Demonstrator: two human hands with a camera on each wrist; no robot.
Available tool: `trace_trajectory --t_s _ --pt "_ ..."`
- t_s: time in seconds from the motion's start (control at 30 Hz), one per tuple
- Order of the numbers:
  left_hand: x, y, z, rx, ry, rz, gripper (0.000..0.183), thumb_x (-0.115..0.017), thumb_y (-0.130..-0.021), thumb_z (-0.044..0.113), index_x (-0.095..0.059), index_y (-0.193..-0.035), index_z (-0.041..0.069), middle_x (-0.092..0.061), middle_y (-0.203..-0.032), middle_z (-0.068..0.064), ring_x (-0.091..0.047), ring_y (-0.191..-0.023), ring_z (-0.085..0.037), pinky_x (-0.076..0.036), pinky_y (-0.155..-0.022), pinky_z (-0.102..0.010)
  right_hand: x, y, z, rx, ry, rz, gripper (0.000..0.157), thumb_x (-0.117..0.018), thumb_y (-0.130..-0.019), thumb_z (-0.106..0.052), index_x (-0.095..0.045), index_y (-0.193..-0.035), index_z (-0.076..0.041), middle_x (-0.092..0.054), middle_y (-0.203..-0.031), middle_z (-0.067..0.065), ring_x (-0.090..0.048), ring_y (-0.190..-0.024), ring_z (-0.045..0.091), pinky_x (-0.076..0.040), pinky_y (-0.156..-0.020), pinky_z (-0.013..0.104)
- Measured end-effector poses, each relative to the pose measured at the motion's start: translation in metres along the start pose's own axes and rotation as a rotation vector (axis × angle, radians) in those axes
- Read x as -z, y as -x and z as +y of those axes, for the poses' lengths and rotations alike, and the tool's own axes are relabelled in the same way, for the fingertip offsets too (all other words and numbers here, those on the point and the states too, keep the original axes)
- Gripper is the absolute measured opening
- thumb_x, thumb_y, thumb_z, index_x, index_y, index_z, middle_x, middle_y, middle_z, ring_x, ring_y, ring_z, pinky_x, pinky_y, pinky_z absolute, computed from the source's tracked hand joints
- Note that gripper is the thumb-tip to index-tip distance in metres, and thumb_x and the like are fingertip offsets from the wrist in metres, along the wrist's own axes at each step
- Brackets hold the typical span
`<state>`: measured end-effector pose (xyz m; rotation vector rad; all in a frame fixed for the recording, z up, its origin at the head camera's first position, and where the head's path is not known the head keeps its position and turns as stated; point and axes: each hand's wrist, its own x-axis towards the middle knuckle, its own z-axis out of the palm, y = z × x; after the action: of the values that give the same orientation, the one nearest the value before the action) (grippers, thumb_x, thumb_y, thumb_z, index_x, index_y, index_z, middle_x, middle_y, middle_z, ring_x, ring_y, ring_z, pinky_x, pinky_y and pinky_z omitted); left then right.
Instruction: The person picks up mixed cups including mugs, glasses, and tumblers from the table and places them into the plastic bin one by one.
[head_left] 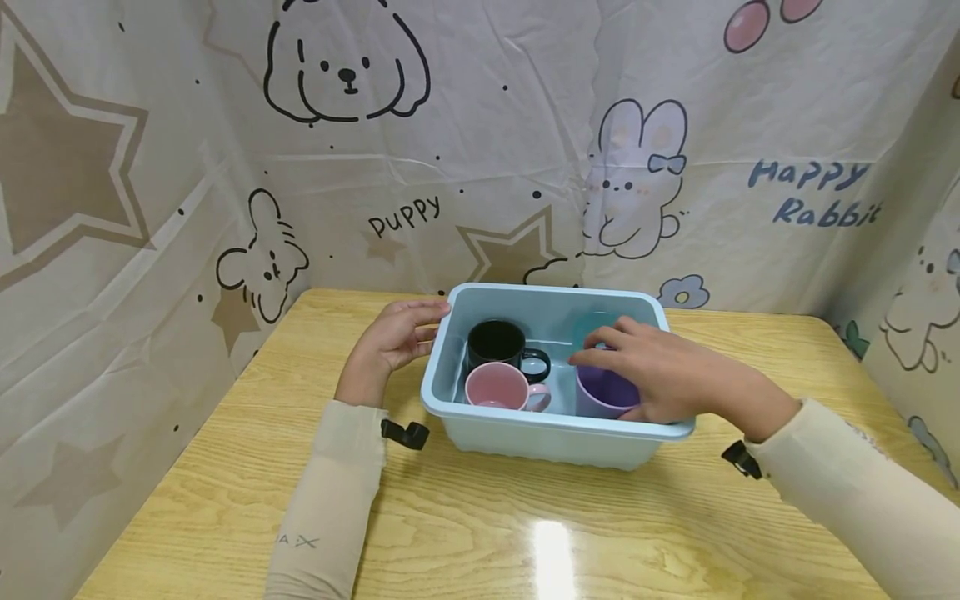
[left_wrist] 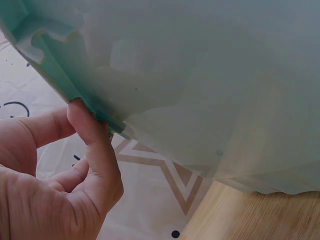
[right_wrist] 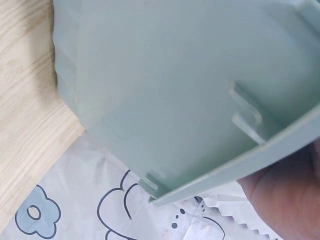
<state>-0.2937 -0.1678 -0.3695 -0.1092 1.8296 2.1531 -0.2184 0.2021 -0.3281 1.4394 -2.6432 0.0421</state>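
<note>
On the table stands a light blue plastic basin (head_left: 555,425) with several cups in it. My left hand (head_left: 401,337) holds the basin's left rim, its fingertips at the lip in the left wrist view. My right hand (head_left: 660,371) reaches over the right rim and grips a purple cup (head_left: 600,400) from above, fingers at its far left side, thumb near the front wall. Behind that cup is a teal cup (head_left: 588,329), partly covered by the hand. At the left inside, a black mug (head_left: 497,337) stands behind a pink mug (head_left: 497,387), both handles pointing right.
The basin rests on a wood-grain table (head_left: 480,525). A printed cloth (head_left: 487,167) with cartoon animals hangs behind the table and along both sides. In the right wrist view, the basin's outer wall (right_wrist: 165,100) fills most of the picture and hides the right fingers.
</note>
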Motion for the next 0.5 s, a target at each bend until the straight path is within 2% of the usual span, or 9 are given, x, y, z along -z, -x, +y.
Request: trace_trajectory --t_s 0.5 --pt "0.000 0.001 0.000 0.008 0.006 0.004 0.034 -0.072 -0.097 0.015 -0.066 -0.126 -0.002 -0.065 -0.111 -0.006 -0.064 -0.093 -0.020 -0.061 -0.076 -0.029 0.019 0.001 -0.004 -0.037 0.011 -0.030 0.079 -0.090 -0.072 -0.049 -0.062 -0.140 -0.020 -0.061 -0.134 0.006 -0.053 -0.117 0.028 -0.051 -0.093 0.050"
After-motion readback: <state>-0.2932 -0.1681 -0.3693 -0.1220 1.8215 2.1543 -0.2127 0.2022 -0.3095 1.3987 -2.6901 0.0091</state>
